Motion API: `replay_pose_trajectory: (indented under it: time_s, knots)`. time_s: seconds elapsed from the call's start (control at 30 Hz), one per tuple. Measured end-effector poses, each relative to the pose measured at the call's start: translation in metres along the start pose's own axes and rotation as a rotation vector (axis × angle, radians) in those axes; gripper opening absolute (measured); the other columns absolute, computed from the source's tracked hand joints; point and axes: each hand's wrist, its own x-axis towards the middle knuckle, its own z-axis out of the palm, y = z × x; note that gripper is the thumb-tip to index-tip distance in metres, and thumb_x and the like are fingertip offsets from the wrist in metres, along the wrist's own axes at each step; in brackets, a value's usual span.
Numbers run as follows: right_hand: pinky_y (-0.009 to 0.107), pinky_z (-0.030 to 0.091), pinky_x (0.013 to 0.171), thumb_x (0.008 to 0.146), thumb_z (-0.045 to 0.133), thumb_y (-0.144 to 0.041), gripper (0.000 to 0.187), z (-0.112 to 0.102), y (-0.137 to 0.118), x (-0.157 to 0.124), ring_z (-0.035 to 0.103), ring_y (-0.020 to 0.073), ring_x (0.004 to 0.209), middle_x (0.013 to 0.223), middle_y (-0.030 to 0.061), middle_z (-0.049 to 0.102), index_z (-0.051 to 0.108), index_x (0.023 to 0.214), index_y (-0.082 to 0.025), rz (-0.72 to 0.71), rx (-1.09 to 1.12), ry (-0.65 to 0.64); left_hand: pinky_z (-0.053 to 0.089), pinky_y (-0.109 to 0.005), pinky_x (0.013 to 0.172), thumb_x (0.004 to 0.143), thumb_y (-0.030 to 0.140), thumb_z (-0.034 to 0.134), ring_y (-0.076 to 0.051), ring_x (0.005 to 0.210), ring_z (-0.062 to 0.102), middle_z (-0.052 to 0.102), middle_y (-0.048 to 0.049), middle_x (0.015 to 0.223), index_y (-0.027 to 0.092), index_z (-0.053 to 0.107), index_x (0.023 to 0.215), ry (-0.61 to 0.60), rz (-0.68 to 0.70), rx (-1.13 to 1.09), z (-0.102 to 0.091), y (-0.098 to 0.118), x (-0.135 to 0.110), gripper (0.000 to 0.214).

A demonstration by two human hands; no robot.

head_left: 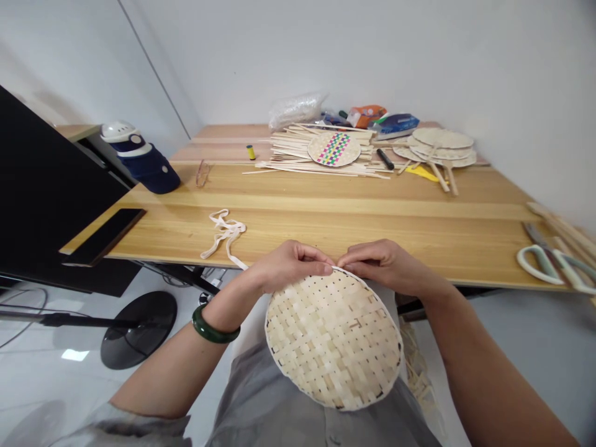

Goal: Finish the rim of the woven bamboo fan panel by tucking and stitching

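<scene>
A round woven bamboo fan is tilted in front of my lap, its edge bound in narrow white tape. At its top edge my left hand pinches the rim, thumb on the near face. Close beside it, my right hand is also closed on the rim and its white binding. What lies between the fingertips is mostly hidden. From beneath my left hand a loose length of white ribbon runs back onto the table and lies there in loops.
Bamboo strips lie at the back of the wooden table with a colour-patterned fan. Handled fans are stacked right. Scissors rest at the right edge, a phone at the left, near a blue flask.
</scene>
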Motion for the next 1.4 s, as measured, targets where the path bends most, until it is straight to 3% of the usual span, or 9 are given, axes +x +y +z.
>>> replay_pose_trajectory:
  time_s: [0.2,0.33,0.73,0.9,0.97,1.07,1.13,1.27,1.4]
  knots:
    - [0.023,0.045,0.064,0.088,0.059,-0.036,0.021,0.005,0.003,-0.002,0.061,0.0135,0.073,0.083,0.0024,0.07,0.07,0.088,-0.019,0.121,0.088,0.06,0.042,-0.022,0.063,0.073,0.029,0.074,-0.011,0.067,0.058,0.072,-0.0003,0.076,0.019,0.077,0.082,0.026,-0.005,-0.01,0.001,0.001,0.0,0.014]
    - [0.023,0.044,0.058,0.083,0.064,-0.041,0.024,0.009,0.008,-0.006,0.059,0.0127,0.066,0.076,0.002,0.067,0.067,0.081,-0.017,0.198,0.199,0.112,0.041,-0.021,0.061,0.075,0.029,0.073,-0.009,0.064,0.056,0.071,0.0007,0.074,0.019,0.076,0.081,0.006,-0.02,-0.007,0.001,0.004,-0.002,0.012]
    - [0.023,0.048,0.061,0.082,0.066,-0.039,0.022,0.022,0.007,-0.003,0.061,0.0132,0.069,0.076,0.002,0.067,0.066,0.08,-0.017,0.196,0.273,0.181,0.04,-0.021,0.061,0.075,0.034,0.072,-0.01,0.066,0.056,0.07,0.0002,0.076,0.019,0.076,0.081,0.035,-0.058,-0.002,0.0,-0.003,-0.001,0.017]
    - [0.025,0.049,0.062,0.083,0.066,-0.037,0.02,0.021,0.011,0.002,0.063,0.014,0.07,0.078,0.0026,0.069,0.067,0.081,-0.017,0.141,0.304,0.118,0.04,-0.021,0.061,0.074,0.031,0.073,-0.009,0.064,0.055,0.069,0.0004,0.072,0.018,0.076,0.079,0.025,-0.095,-0.032,0.0,0.0,-0.004,0.014]
    - [0.028,0.05,0.068,0.085,0.063,-0.034,0.017,0.019,0.01,0.003,0.064,0.0159,0.078,0.085,0.0041,0.07,0.069,0.084,-0.018,0.078,0.208,0.143,0.04,-0.021,0.06,0.073,0.032,0.073,-0.009,0.063,0.054,0.069,0.0006,0.072,0.018,0.076,0.079,0.052,-0.091,-0.01,-0.001,0.001,-0.006,0.016]
    - [0.034,0.048,0.08,0.087,0.061,-0.026,0.011,0.017,-0.001,0.003,0.061,0.0184,0.088,0.089,0.0048,0.069,0.07,0.086,-0.019,-0.094,-0.148,0.385,0.038,-0.021,0.058,0.073,0.034,0.073,-0.008,0.06,0.052,0.068,0.0015,0.068,0.017,0.076,0.075,0.113,-0.072,0.042,-0.003,-0.001,-0.009,0.017]
    - [0.035,0.047,0.079,0.087,0.063,-0.023,0.009,0.022,-0.013,0.001,0.057,0.0198,0.089,0.088,0.0051,0.067,0.07,0.086,-0.019,-0.211,-0.426,0.497,0.038,-0.021,0.059,0.073,0.036,0.073,-0.009,0.059,0.052,0.068,0.0012,0.068,0.017,0.076,0.075,0.131,-0.065,0.055,-0.004,-0.003,-0.009,0.019]
    - [0.036,0.046,0.075,0.091,0.054,-0.017,0.02,0.041,-0.033,0.002,0.052,0.0209,0.083,0.082,0.0071,0.064,0.067,0.077,-0.016,-0.283,-0.861,0.418,0.042,-0.022,0.067,0.071,0.037,0.074,-0.011,0.067,0.058,0.073,-0.0008,0.075,0.019,0.077,0.076,0.103,-0.034,-0.037,-0.003,-0.007,-0.01,0.02]
    - [0.036,0.046,0.074,0.093,0.045,-0.011,0.029,0.053,-0.032,0.008,0.049,0.0201,0.079,0.078,0.0077,0.062,0.063,0.071,-0.015,-0.303,-0.965,0.424,0.042,-0.022,0.064,0.071,0.039,0.072,-0.012,0.067,0.058,0.071,-0.0008,0.073,0.018,0.076,0.076,0.11,-0.034,-0.06,-0.002,-0.008,-0.011,0.022]
